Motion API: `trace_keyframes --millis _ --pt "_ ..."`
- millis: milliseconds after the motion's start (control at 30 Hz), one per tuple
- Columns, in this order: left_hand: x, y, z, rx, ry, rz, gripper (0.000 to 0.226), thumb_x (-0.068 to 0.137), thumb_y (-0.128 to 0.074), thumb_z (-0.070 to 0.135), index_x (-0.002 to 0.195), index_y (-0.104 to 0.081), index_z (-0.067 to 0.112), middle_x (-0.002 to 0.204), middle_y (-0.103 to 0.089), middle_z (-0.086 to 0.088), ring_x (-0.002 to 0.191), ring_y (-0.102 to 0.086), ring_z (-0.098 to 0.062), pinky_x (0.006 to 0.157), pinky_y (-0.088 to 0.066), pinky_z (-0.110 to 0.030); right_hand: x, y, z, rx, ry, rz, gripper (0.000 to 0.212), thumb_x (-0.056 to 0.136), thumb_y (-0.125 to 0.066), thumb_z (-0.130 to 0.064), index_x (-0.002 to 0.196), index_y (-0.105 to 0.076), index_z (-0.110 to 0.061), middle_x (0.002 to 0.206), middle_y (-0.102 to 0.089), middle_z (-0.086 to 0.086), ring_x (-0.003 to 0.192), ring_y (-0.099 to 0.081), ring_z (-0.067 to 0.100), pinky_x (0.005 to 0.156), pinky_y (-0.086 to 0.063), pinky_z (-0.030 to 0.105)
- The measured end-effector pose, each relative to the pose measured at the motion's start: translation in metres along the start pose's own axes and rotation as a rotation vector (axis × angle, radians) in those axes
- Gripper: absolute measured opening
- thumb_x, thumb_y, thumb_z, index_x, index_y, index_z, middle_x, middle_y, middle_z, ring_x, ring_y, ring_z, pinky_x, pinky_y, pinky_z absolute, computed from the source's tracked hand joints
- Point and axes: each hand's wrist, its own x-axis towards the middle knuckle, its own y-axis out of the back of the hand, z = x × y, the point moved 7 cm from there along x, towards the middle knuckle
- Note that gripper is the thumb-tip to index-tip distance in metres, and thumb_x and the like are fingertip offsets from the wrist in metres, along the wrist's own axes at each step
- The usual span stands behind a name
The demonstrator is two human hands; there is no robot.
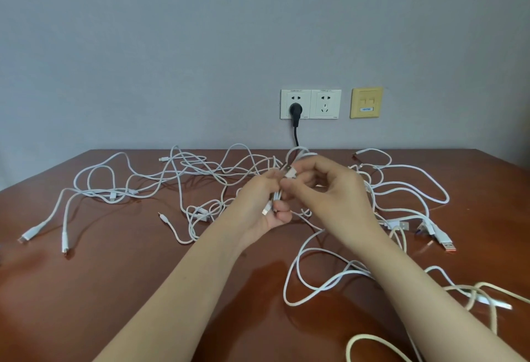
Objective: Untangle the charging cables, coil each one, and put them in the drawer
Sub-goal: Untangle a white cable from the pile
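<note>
Several white charging cables [200, 213] lay sprawled in one loose tangle across the brown table [120, 290], their strands crossing many times, with plug ends scattered to both sides. None was coiled, and no drawer showed anywhere, so the task looked barely begun. Your likeliest trouble was tightening a knot. A hard pull on the end you held, while other strands crossed over it, would probably have cinched the loops instead of freeing them. A long drag could also have swept loose ends, such as the orange-tipped plug [393, 247] on the right, toward the table's edge. A cream braided cable [493, 317] already ran out of view at the near right, so it might have slid off if tugged. Behind your hands, a black plug [294, 110] sat in a wall socket [295, 95]. A lifted white loop near its cord might have caught on it. Your left hand [258, 204] was raised over the middle of the tangle, its fingers curled around a small bunch of strands, with one metal tip poking out below. Your right hand [332, 198] was just beside it, nearly touching, thumb and fingertips narrowed to a pinch on a white connector [290, 174].
</note>
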Motion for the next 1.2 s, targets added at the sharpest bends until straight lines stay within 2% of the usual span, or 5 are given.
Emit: trace_keyframes --millis 133,333,667,1100,1200 --pt "-0.005 -0.014 -0.007 0.027 0.024 -0.098 0.054 0.094 -0.029 0.004 0.072 -0.073 0.027 0.052 -0.036 0.004 0.035 -0.026 -0.003 0.041 -0.023 -0.013 0.000 0.005 -0.006 -0.085 0.081 0.055 0.017 0.082 -0.070 -0.018 0.073 -0.061 -0.030 0.070 -0.063 0.001 0.066 -0.058 0.013 0.058 -0.042 0.013" --pt "0.003 -0.007 -0.005 0.148 -0.045 0.036 0.029 0.103 -0.029 0.020 0.119 -0.053 0.012 0.076 -0.044 0.000 0.034 -0.031 -0.004 0.037 -0.022 -0.013 0.002 0.006 -0.003 -0.129 0.133 0.091 0.013 0.087 -0.062 -0.013 0.077 -0.056 -0.017 0.076 -0.054 -0.009 0.068 -0.050 0.001 0.062 -0.035 0.007" --pt "0.003 -0.007 -0.011 -0.048 -0.009 -0.031 0.026 0.101 -0.033 0.018 0.102 -0.059 0.016 0.072 -0.048 0.001 0.041 -0.036 -0.004 0.038 -0.028 -0.014 0.004 0.007 0.005 -0.002 0.023 0.084 0.026 0.087 -0.061 -0.010 0.070 -0.052 -0.028 0.065 -0.056 -0.010 0.064 -0.055 0.018 0.064 -0.046 0.029" --pt "-0.003 -0.010 -0.013 -0.254 0.126 -0.113 0.030 0.082 -0.044 0.020 0.088 -0.072 0.012 0.082 -0.055 0.001 0.041 -0.034 -0.008 0.041 -0.024 -0.017 0.001 -0.001 0.001 0.087 -0.022 -0.055 0.023 0.081 -0.070 -0.010 0.068 -0.064 -0.028 0.058 -0.058 -0.011 0.057 -0.055 0.008 0.058 -0.054 0.028" --pt "-0.003 -0.008 -0.012 -0.175 0.110 -0.108 0.038 0.074 -0.040 0.006 0.084 -0.075 0.015 0.081 -0.060 0.003 0.043 -0.032 -0.006 0.043 -0.024 -0.017 0.000 -0.001 -0.003 0.116 -0.008 -0.066 0.023 0.081 -0.069 -0.006 0.069 -0.064 -0.024 0.063 -0.060 -0.003 0.053 -0.053 0.001 0.050 -0.045 0.010"
